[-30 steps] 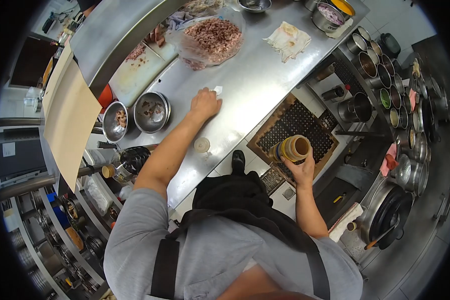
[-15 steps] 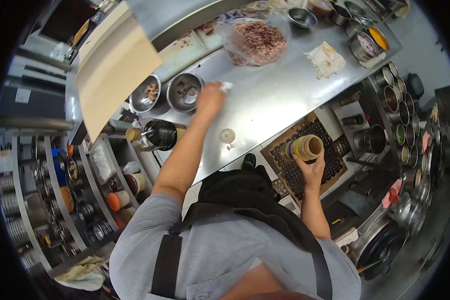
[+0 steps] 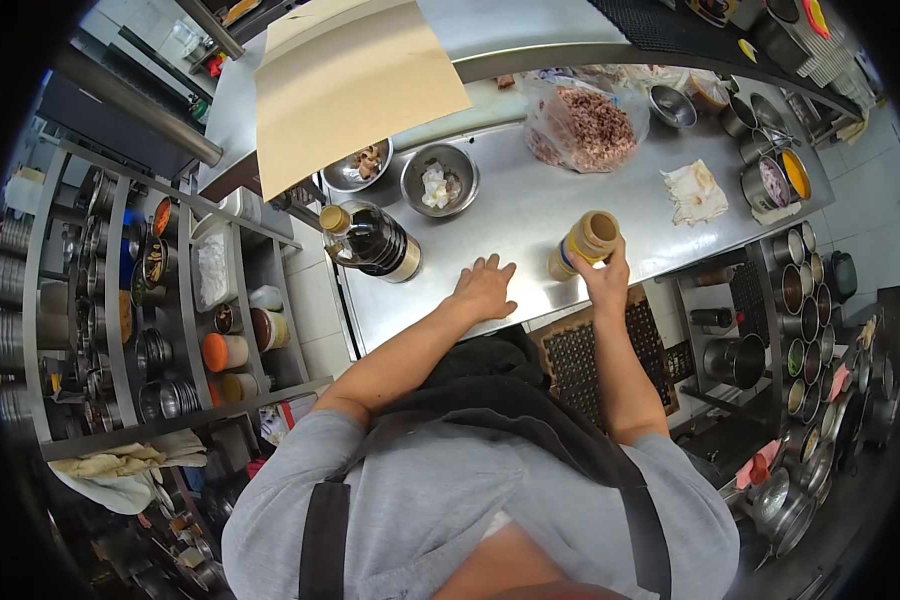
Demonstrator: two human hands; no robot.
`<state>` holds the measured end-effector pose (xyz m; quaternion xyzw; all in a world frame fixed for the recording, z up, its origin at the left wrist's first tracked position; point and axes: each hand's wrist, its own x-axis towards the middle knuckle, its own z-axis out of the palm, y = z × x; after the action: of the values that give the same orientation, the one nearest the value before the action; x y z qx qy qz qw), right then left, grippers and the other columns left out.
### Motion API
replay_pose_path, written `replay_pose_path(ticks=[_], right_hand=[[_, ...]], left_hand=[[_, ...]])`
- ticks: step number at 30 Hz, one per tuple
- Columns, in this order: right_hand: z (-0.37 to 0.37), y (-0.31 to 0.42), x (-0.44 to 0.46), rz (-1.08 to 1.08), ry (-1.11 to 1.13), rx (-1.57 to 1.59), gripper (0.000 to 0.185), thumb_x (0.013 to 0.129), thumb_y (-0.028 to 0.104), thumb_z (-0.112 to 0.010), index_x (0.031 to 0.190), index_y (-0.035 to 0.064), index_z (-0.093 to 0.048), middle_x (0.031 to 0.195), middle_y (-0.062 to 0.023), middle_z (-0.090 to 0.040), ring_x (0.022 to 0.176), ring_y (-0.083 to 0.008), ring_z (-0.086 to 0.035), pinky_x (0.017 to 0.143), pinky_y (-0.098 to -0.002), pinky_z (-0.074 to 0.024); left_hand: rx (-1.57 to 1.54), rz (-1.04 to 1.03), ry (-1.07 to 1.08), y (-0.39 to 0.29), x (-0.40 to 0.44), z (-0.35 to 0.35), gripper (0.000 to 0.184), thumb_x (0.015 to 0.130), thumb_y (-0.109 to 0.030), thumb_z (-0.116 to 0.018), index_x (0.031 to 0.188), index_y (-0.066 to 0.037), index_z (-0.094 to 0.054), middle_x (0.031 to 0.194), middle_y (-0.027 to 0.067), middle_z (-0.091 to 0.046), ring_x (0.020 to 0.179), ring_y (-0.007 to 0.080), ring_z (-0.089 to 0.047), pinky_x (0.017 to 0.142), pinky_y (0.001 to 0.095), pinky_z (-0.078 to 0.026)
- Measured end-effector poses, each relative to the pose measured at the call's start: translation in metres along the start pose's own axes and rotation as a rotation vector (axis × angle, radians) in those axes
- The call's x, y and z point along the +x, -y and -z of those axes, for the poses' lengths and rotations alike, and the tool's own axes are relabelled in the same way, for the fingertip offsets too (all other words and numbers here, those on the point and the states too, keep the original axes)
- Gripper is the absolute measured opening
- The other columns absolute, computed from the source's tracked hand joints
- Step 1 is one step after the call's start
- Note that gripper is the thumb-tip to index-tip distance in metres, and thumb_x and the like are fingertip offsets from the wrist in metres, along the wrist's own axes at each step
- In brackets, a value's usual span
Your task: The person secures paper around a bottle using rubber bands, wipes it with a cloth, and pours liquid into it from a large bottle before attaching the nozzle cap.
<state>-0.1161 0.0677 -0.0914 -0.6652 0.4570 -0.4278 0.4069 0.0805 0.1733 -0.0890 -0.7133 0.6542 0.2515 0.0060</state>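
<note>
Jar (image 3: 576, 247), mouth uncovered, near front edge of counter (image 3: 510, 205); base contact indeterminable. Right hand (image 3: 607, 280): wrapped around jar below mouth. Left hand (image 3: 485, 289): fingers spread, palm down, nothing visibly grasped. Probably rigid, smooth, fairly light; grip sides firmly.

White paper (image 3: 435, 187) now lies in the upper-centre bowl (image 3: 450, 159); the left hand (image 3: 484, 290) has come mid-frame, the right hand (image 3: 608, 277) brought the jar (image 3: 570, 257) over the bench (image 3: 515, 225)
</note>
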Motion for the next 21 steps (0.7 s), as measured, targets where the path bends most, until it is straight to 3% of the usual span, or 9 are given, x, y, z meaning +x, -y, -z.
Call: replay_pose_path(ticks=[2, 3, 6, 15, 17, 21], right_hand=[[-0.014, 0.002, 0.011, 0.036, 0.011, -0.038, 0.068, 0.07, 0.02, -0.085, 0.125, 0.0004, -0.051, 0.112, -0.0164, -0.067, 0.107, -0.0277, -0.064, 0.092, -0.0365, -0.0489], [-0.02, 0.004, 0.014, 0.038, 0.008, -0.037, 0.068, 0.07, 0.02, -0.085, 0.125, 0.0004, -0.051, 0.112, -0.0164, -0.067, 0.107, -0.0277, -0.064, 0.092, -0.0365, -0.0489], [-0.04, 0.012, 0.02, 0.08, 0.046, 0.036, 0.071, 0.069, 0.02, -0.085, 0.128, 0.0024, -0.051, 0.114, -0.0166, -0.066, 0.107, -0.0297, -0.064, 0.092, -0.037, -0.0491], [-0.065, 0.001, 0.016, 0.094, 0.126, -0.024, 0.081, 0.068, 0.02, -0.085, 0.136, 0.0039, -0.045, 0.125, -0.0191, -0.06, 0.115, -0.0347, -0.059, 0.096, -0.0411, -0.0483], [-0.068, -0.011, 0.015, 0.149, 0.106, -0.073, 0.092, 0.069, 0.023, -0.087, 0.144, 0.0056, -0.036, 0.129, -0.0184, -0.058, 0.119, -0.0296, -0.059, 0.097, -0.0405, -0.0491], [-0.061, -0.014, 0.004, 0.104, 0.098, -0.047, 0.098, 0.068, 0.024, -0.086, 0.147, 0.0066, -0.032, 0.133, -0.0217, -0.054, 0.122, -0.0355, -0.054, 0.099, -0.041, -0.0475]], left_hand=[[-0.008, 0.022, 0.144, -0.002, -0.002, 0.0, 0.064, 0.08, -0.025, -0.069, 0.136, -0.004, -0.047, 0.136, 0.0218, -0.044, 0.123, 0.039, -0.048, 0.098, 0.0531, -0.045], [-0.005, 0.02, 0.142, 0.001, 0.0, -0.01, 0.064, 0.08, -0.025, -0.069, 0.136, -0.004, -0.047, 0.136, 0.0218, -0.044, 0.123, 0.039, -0.048, 0.098, 0.0531, -0.045], [-0.001, 0.02, 0.02, 0.011, 0.006, -0.033, 0.049, 0.078, -0.007, -0.06, 0.127, -0.002, -0.051, 0.127, 0.0225, -0.046, 0.116, 0.0394, -0.052, 0.093, 0.0506, -0.048], [-0.021, 0.044, -0.041, 0.033, -0.009, -0.04, 0.032, 0.08, -0.001, -0.057, 0.112, 0.002, -0.056, 0.117, 0.0248, -0.052, 0.109, 0.0428, -0.055, 0.091, 0.0475, -0.051], [0.01, 0.039, -0.09, 0.045, -0.021, -0.041, 0.03, 0.08, -0.003, -0.054, 0.109, 0.003, -0.056, 0.111, 0.026, -0.054, 0.103, 0.0439, -0.057, 0.09, 0.0487, -0.05], [0.014, 0.102, -0.111, 0.07, -0.05, -0.045, 0.033, 0.079, -0.003, -0.055, 0.112, 0.001, -0.055, 0.119, 0.023, -0.054, 0.107, 0.0415, -0.057, 0.09, 0.0482, -0.05]])
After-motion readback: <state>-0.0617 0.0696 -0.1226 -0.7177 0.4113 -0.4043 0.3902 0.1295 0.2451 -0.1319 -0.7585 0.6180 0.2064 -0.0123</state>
